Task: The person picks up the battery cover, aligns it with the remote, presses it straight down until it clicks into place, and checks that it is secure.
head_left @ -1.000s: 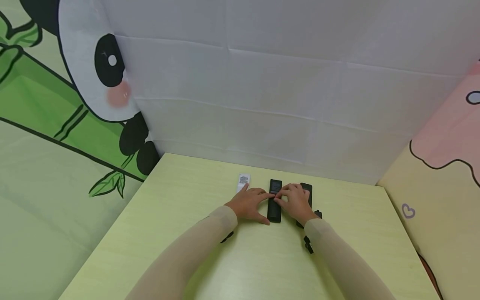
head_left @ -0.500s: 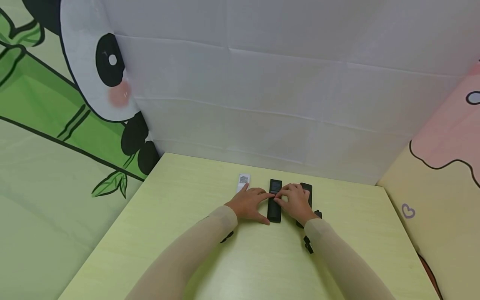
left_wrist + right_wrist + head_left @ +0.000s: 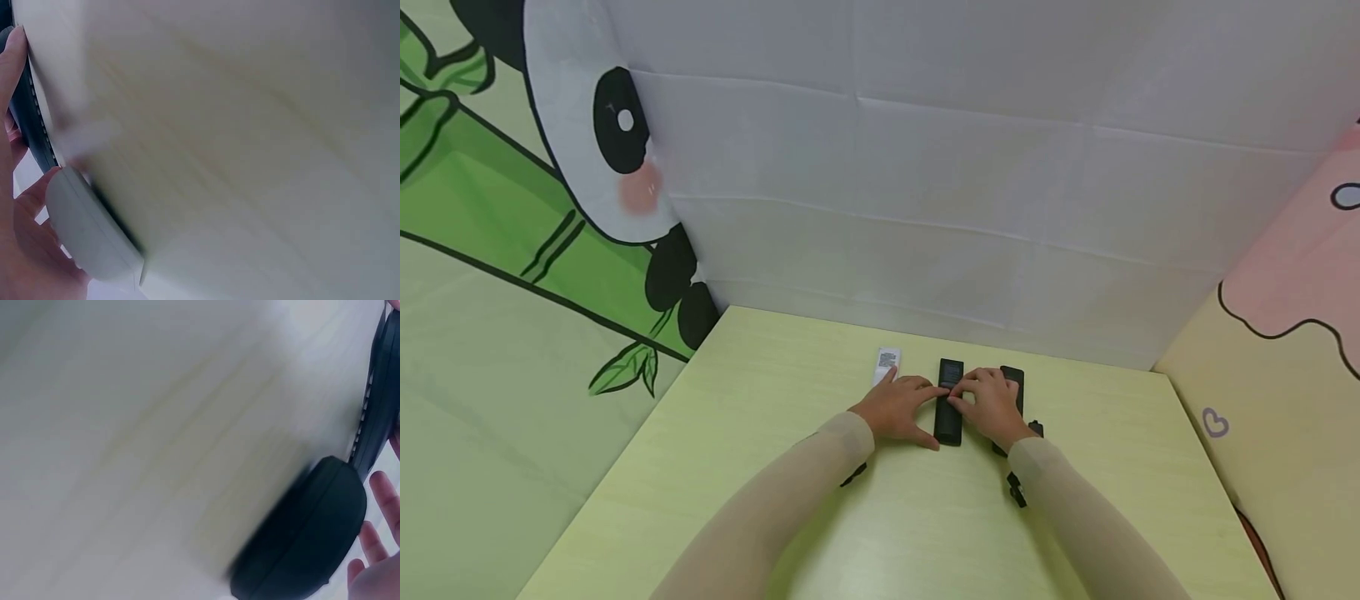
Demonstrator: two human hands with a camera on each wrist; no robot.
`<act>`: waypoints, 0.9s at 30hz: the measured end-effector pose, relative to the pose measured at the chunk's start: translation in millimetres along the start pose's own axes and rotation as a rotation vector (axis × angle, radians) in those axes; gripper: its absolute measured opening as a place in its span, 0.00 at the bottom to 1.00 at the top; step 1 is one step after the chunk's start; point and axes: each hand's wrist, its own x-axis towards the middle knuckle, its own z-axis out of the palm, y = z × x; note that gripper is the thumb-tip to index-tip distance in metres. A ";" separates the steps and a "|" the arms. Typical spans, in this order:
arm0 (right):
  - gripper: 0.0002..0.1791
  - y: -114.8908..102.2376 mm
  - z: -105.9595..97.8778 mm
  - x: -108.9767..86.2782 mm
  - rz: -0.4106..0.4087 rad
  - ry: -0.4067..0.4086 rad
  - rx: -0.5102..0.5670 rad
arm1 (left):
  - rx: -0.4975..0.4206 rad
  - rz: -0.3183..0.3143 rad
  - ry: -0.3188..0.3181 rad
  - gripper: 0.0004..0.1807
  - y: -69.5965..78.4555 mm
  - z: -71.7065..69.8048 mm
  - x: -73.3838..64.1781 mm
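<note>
A black remote control [image 3: 949,427] lies lengthwise on the table between both hands, with a label near its far end. My left hand [image 3: 897,408] reaches in from its left; the forefinger is stretched out to touch its upper face and the thumb points at its near left side. From the right, my right hand [image 3: 992,407] pinches at it with bent thumb and forefinger, close to the left fingertip. A white remote control [image 3: 94,231] with a printed label lies beside the left hand. Another black remote control [image 3: 306,531] lies under the right hand, partly covered by it.
The pale yellow table [image 3: 820,350] ends at a white cloth wall [image 3: 880,250] just behind the remotes. Black straps or mounts [image 3: 1017,490] show at both wrists. A panda-print cloth [image 3: 625,183] hangs at the left, a pink and cream one [image 3: 1292,267] at the right.
Both hands and the remotes keep the same places. Only the cloth at the left has shifted slightly rightward in the head view.
</note>
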 end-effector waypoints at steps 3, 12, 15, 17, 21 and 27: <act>0.05 0.3 -1.2 -1.8 -0.004 0.001 0.008 | 0.005 0.008 0.005 0.58 1.9 -1.9 -1.2; 0.09 5.3 -9.0 -6.7 -0.003 0.030 0.021 | -0.007 0.037 0.024 0.59 3.7 -5.3 0.0; 0.10 5.0 -13.2 -8.1 0.006 0.034 0.018 | -0.017 0.045 0.031 0.59 5.6 -4.3 2.9; 0.10 5.4 -15.0 -8.6 0.013 0.039 0.014 | -0.013 0.050 0.034 0.59 7.5 -2.7 5.8; 0.10 7.6 -17.5 -10.6 0.016 0.057 0.009 | -0.003 0.064 0.044 0.58 11.6 -2.9 8.8; 0.09 13.4 -22.1 -13.8 0.018 0.060 0.018 | 0.031 0.056 0.048 0.58 16.4 -4.9 6.7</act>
